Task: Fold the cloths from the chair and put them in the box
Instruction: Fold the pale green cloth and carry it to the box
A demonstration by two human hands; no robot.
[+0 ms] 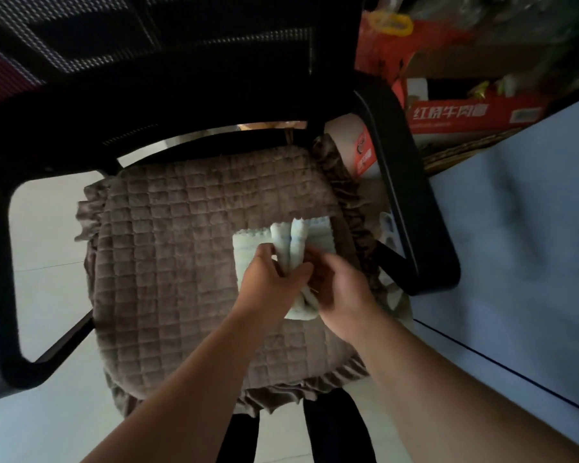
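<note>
Two hands [301, 279] on one cloth [290, 242], one chair [168, 235]

Both bare forearms outstretched, left hand [269, 279] and right hand [340, 289] close together, fingers curled.

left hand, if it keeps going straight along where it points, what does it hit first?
The left hand points up-right and already grips the bunched pale cloth. Beyond that, probably the folded cloth lying on the seat cushion; depth is unclear.

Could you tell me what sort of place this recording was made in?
Probably a home room or small office used for storage: an office chair with a quilted cushion, red cartons stacked behind it, tiled floor.
</note>
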